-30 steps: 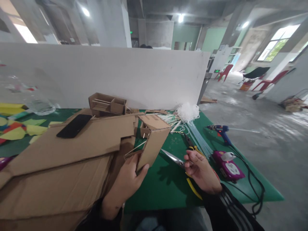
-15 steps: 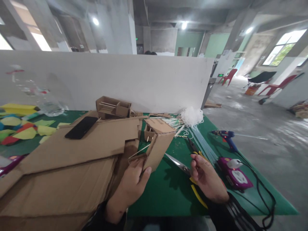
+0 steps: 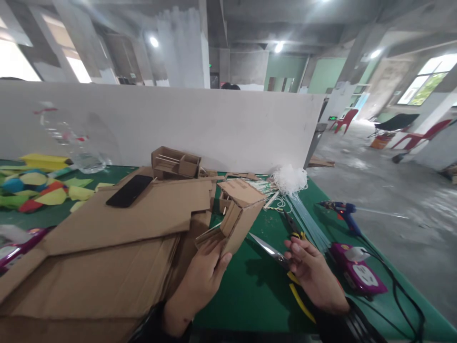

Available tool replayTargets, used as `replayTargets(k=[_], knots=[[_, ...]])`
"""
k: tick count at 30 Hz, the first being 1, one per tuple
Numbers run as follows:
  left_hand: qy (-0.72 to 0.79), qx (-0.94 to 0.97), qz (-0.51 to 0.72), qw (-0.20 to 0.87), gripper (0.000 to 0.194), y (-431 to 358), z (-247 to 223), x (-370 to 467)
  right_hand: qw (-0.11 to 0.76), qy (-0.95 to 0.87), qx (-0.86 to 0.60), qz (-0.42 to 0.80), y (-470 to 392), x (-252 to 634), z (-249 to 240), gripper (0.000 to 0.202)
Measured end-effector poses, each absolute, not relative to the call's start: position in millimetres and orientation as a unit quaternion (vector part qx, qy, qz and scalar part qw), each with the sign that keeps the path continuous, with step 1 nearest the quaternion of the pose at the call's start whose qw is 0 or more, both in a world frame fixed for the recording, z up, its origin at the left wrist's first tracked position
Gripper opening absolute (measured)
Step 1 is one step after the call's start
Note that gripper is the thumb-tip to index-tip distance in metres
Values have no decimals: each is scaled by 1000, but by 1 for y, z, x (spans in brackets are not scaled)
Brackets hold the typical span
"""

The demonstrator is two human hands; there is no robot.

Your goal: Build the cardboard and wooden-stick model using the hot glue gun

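My left hand [image 3: 203,274] is closed on the lower end of a small cardboard box [image 3: 240,224], thumb on its outer side and fingers at the inner edge. The box is tilted, with compartments and thin sticks inside. My right hand [image 3: 309,267] is held palm up with fingers curled together; whatever is between the fingertips, if anything, is too small to make out. Beneath it lie scissors [image 3: 268,248] with yellow handles, partly covered by the hand. Pliers [image 3: 292,224] with yellow-and-black grips lie just beyond its fingertips.
Cardboard sheets [image 3: 117,267] with a phone [image 3: 130,190] cover the left. Another cardboard box [image 3: 175,162] stands by the white partition [image 3: 200,119]. Glue sticks [image 3: 307,221], tangled white strands [image 3: 291,178], a glue gun [image 3: 341,212] and a corded purple power strip [image 3: 359,271] lie right.
The view has shifted slightly, so everything sits further right and a little lower. The box in my left hand has turned slightly. My right hand stays curled above the scissors.
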State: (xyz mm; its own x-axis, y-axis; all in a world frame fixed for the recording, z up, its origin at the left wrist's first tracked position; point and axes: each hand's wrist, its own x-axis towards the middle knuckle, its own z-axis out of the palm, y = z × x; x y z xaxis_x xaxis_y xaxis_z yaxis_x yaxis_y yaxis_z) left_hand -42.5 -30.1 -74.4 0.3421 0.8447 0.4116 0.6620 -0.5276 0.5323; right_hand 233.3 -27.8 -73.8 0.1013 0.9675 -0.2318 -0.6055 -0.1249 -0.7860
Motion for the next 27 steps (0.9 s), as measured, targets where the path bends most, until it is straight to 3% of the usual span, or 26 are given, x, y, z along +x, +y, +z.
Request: replayTargets(k=[27], knots=[[489, 792, 321, 174, 40, -33, -67, -39, 580, -267, -405, 654, -28, 231, -69, 29]])
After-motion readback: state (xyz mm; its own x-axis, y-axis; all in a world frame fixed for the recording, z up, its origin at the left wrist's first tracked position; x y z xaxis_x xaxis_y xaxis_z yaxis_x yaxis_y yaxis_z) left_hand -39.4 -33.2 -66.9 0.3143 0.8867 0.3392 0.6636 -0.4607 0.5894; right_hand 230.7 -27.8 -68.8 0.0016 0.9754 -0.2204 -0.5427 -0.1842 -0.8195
